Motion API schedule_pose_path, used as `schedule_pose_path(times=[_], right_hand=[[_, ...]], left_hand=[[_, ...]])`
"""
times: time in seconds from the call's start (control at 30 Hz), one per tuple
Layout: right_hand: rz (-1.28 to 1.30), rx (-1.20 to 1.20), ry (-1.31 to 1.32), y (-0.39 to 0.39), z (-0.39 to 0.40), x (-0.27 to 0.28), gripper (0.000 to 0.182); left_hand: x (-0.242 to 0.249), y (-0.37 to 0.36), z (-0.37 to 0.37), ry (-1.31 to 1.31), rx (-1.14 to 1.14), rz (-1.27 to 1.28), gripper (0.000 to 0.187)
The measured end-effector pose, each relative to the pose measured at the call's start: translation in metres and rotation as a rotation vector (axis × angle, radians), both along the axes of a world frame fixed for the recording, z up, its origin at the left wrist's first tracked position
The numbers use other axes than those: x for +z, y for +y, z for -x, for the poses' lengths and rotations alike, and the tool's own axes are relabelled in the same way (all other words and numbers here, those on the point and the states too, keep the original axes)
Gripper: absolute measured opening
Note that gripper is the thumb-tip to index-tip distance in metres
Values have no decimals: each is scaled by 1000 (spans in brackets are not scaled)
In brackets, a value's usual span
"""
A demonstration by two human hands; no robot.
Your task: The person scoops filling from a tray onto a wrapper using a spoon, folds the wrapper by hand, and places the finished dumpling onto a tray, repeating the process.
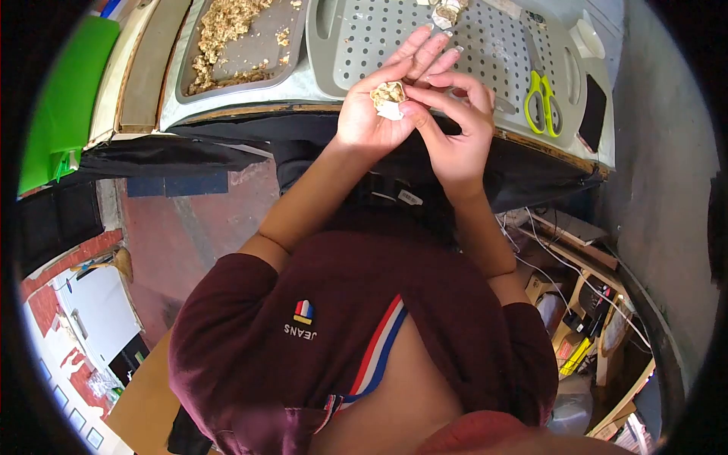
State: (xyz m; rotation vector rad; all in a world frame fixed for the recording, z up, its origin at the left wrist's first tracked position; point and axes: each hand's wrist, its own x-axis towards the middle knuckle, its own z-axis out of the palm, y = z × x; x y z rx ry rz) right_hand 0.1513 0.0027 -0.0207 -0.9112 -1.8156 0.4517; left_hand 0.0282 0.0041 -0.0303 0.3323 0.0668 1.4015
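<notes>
A small round wrapper [390, 111] with a crumbly brown filling rests on the fingers and palm of my left hand [371, 114], which is turned up with its fingers stretched out. My right hand [459, 125] pinches the right edge of the wrapper between thumb and fingers. Both hands are above the near edge of a grey perforated tray [353, 57]. Beyond my fingertips, another small filled piece [447, 13] lies on that tray.
A grey tray [290, 68] of crumbly filling [220, 38] stands at the left. Green-handled scissors [543, 106] lie on the perforated tray's right side, beside a dark phone [593, 112]. A white dish [588, 38] is at the back right. A green object [68, 91] is far left.
</notes>
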Motion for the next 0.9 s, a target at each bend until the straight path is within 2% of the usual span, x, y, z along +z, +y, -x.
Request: schedule_pose_path(times=[0.13,0.43,0.63,0.77,0.9], right_hand=[[6,14,33,1,0,-3,24],[7,28,-19,5,-1,-1,27],[2,48,-24,6,-2,1,28],[70,67,52,7,-2,-2,30],[-49,83,-33,7,-1,0,34]], left_hand=[[7,-1,-1,87,21,41,49],[0,2,1,-60,-27,40,44],[2,1,1,19,1,52,43],[-1,1,2,-55,-2,95,42],[4,0,-4,-5,84,168,42]])
